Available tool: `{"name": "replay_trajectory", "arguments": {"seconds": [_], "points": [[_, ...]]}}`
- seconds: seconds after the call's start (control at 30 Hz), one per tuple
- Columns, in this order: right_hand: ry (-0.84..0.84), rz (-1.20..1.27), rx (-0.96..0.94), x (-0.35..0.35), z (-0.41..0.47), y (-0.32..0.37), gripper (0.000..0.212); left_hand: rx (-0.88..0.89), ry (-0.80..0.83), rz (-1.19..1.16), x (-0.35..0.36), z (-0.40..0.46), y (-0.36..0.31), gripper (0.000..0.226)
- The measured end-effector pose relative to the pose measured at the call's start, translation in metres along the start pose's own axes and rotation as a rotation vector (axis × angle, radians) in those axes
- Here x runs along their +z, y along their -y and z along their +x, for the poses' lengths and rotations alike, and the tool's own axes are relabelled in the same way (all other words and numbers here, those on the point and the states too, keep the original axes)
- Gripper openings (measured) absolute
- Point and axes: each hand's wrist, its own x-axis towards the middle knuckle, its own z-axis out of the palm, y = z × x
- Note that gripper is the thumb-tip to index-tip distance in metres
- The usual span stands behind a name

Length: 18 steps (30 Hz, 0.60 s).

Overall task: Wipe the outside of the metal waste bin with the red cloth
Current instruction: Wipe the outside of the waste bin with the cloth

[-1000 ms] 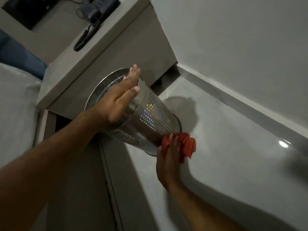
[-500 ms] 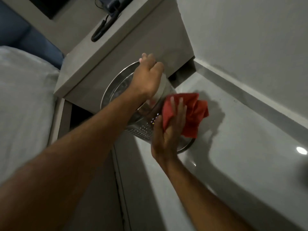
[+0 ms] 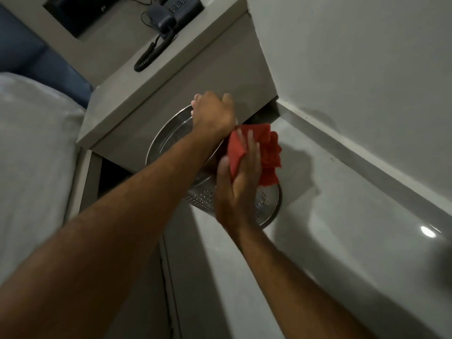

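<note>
The perforated metal waste bin (image 3: 265, 204) stands tilted on the pale floor, its open rim (image 3: 161, 140) leaning toward the bedside cabinet. My left hand (image 3: 214, 113) grips the far top edge of the rim and holds the bin at that tilt. The red cloth (image 3: 265, 152) is pressed against the bin's right upper side under my right hand (image 3: 238, 182), fingers spread flat over it. Much of the bin's wall is hidden behind my two arms.
A grey bedside cabinet (image 3: 176, 94) with a corded phone (image 3: 168, 18) rises just behind the bin. A white bed (image 3: 31, 155) fills the left. A white wall (image 3: 367, 57) and its skirting run along the right, with glossy floor (image 3: 342, 228) below.
My right hand slid the red cloth up from the bin's base to its upper side. My left hand went from lying flat on the wall to gripping the rim.
</note>
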Motion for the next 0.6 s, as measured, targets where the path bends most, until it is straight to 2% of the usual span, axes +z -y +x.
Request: {"name": "replay_trajectory", "arguments": {"seconds": [0.07,0.1,0.2,0.27,0.37,0.43,0.53,0.6], "points": [[0.062,-0.150,0.012,-0.018,-0.034,-0.034,0.058,-0.009,-0.021,0.024,0.002,0.001,-0.001,0.048],[0.080,-0.242,0.080,-0.031,-0.048,-0.058,0.059,-0.021,-0.031,0.047,0.003,0.002,-0.001,0.049],[0.181,-0.302,0.467,-0.066,-0.044,-0.104,0.052,-0.064,-0.012,0.143,0.002,0.009,0.000,0.051],[0.206,-0.214,0.594,-0.064,-0.015,-0.089,0.044,-0.097,0.004,0.194,0.001,0.014,-0.002,0.052],[0.157,-0.189,0.569,-0.035,0.022,-0.025,0.056,-0.120,0.005,0.202,0.000,0.015,-0.010,0.051],[0.118,0.033,0.588,-0.027,0.027,0.023,0.055,-0.100,0.002,0.195,0.000,0.017,-0.015,0.051],[0.099,0.700,0.769,-0.047,0.057,0.065,0.046,-0.085,-0.026,0.210,-0.002,0.021,-0.011,0.051],[0.036,0.923,0.875,-0.066,0.093,0.078,0.046,-0.076,-0.034,0.211,-0.002,0.025,-0.005,0.054]]}}
